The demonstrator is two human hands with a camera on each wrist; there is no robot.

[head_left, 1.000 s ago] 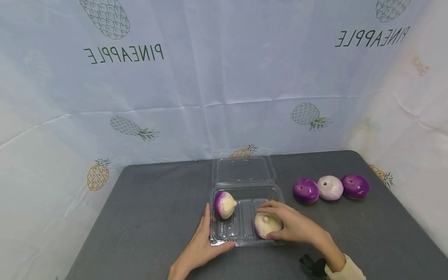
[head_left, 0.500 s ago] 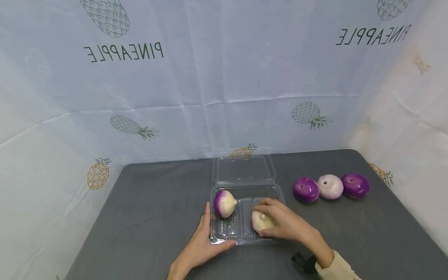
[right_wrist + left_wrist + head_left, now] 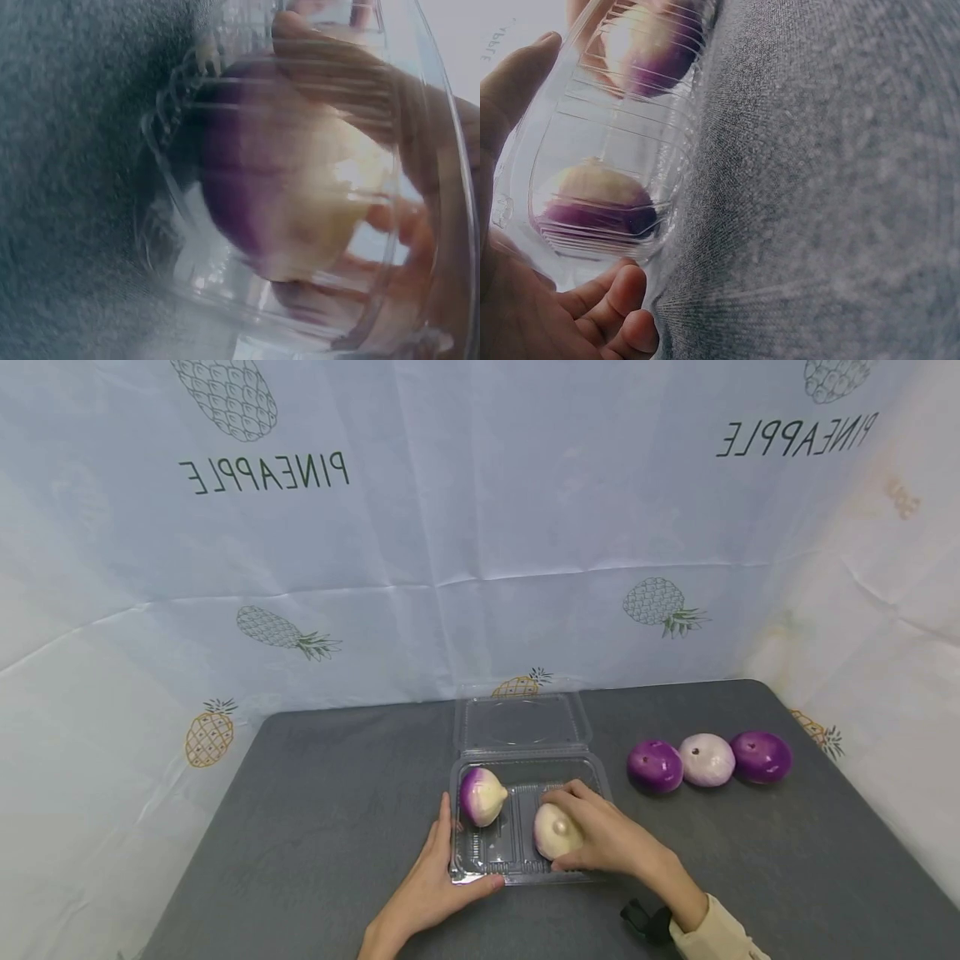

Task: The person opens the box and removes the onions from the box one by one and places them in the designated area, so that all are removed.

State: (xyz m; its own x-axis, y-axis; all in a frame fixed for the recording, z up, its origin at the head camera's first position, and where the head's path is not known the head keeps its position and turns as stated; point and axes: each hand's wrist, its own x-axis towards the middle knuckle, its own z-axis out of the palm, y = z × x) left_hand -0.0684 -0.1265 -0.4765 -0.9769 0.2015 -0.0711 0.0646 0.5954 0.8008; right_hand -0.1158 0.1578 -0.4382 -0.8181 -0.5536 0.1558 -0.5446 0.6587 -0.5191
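Works at a dark grey table (image 3: 337,818), with a pineapple-print curtain (image 3: 450,518) behind the box (image 3: 523,842) and three bulbs (image 3: 707,762) right of it. Grips a two-tone bulb (image 3: 557,835) inside the box's right half with the curled right hand (image 3: 609,837); touches the box's near left corner with the spread left hand (image 3: 429,887), holding nothing there.

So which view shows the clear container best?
Head: it gets the clear container, open lid included, within frame. Left wrist shows its ribbed plastic, cut off at the frame edge; right wrist, only a blurred part, close up.
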